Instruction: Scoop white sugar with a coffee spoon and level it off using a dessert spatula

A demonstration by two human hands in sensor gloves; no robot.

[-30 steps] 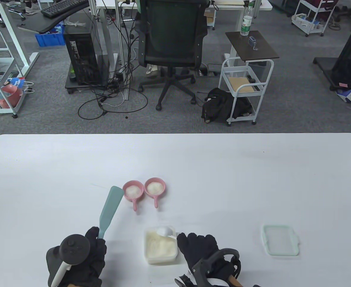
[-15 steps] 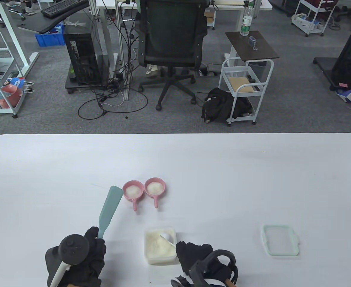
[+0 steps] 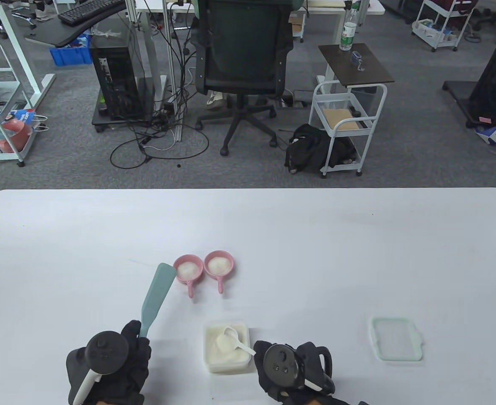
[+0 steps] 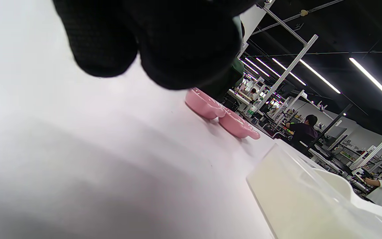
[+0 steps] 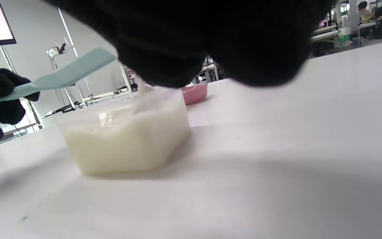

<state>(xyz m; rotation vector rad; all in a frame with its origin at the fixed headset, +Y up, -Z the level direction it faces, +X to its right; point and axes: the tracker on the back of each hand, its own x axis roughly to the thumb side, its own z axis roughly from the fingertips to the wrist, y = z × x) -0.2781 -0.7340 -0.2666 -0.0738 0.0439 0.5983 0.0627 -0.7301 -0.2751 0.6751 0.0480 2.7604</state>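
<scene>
A clear plastic box of white sugar (image 3: 226,346) (image 5: 126,132) (image 4: 297,199) stands near the table's front edge. My right hand (image 3: 292,369) holds the white coffee spoon (image 3: 230,339) by its handle, the bowl lying in the sugar and heaped with it. To the left, my left hand (image 3: 117,367) grips the handle of the teal dessert spatula (image 3: 157,295) (image 5: 61,74), whose blade points up and away, apart from the box. In the left wrist view the spoon (image 4: 350,192) shows above the box rim.
Two small pink handled cups (image 3: 188,270) (image 3: 219,265) (image 4: 222,116) with sugar in them sit behind the box. The box's pale green lid (image 3: 396,338) lies on the table to the right.
My right hand has drawn back and rolled over, tracker now on top. The spoon went from the box's far rim down into the sugar and now lies there filled. The spatula barely moved.
</scene>
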